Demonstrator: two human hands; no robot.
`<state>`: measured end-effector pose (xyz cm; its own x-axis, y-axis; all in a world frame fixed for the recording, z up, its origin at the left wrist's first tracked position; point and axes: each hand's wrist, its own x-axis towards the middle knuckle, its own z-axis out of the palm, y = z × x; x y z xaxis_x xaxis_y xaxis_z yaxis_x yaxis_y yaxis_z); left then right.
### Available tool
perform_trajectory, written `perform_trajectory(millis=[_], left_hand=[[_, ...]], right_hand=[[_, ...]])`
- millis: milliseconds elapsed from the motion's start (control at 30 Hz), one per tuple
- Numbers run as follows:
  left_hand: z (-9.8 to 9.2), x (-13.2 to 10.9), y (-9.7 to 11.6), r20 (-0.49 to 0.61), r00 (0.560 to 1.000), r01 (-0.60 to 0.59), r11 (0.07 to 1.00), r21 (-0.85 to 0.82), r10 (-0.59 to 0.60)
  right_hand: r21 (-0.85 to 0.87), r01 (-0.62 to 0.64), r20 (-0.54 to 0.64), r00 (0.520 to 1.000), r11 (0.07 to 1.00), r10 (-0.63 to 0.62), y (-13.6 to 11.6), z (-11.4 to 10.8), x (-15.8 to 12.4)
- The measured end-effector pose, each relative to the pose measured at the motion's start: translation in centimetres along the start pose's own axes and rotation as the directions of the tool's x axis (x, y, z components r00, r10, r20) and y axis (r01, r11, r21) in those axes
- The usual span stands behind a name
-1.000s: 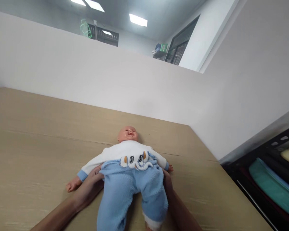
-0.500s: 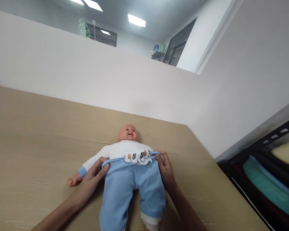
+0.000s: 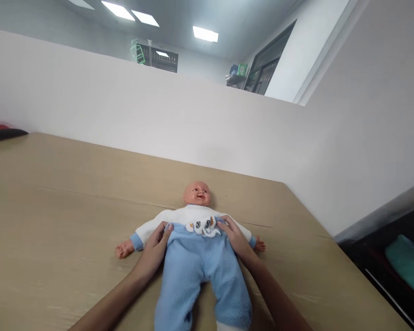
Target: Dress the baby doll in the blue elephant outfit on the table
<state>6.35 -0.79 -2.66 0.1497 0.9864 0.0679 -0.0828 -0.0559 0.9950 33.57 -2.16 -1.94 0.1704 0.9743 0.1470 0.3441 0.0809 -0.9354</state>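
The left hand (image 3: 158,240) and right hand (image 3: 235,233) each pinch the trousers (image 3: 200,259) at the waist, the doll (image 3: 197,194) lying face-up, head toward the worktop's (image 3: 72,220) wall-side edge, wide surface stretching leftward.

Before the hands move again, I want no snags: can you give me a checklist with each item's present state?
1. Left hand gripping the waistband of the blue trousers: ok.
2. Right hand gripping the waistband's other side: ok.
3. Doll's head face up on the table: ok.
4. Doll's arms outside the trousers: ok, spread sideways.
5. Back of the waistband lying flat: cannot tell, hidden.
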Motion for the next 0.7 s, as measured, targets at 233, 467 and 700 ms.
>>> perform_trajectory(millis=[233, 467, 700], left_hand=[[-0.2, -1.3, 0.6, -0.142, 0.986, -0.087, 0.996, -0.012, 0.085], [-0.3, -2.1, 0.9, -0.240, 0.960, -0.122, 0.987, 0.105, 0.144], [-0.6, -1.6, 1.2, -0.244, 0.950, -0.168, 0.979, 0.118, 0.192]], right_hand=[[-0.285, 0.172, -0.129, 0.968, 0.943, -0.215, -5.1, 1.6, -0.4], [-0.369, 0.616, 0.587, 0.735, 0.696, -0.339, -12.7, 8.7, 5.4], [-0.219, 0.767, 0.912, 0.380, 0.603, -0.151, -10.6, 15.1, 10.7]])
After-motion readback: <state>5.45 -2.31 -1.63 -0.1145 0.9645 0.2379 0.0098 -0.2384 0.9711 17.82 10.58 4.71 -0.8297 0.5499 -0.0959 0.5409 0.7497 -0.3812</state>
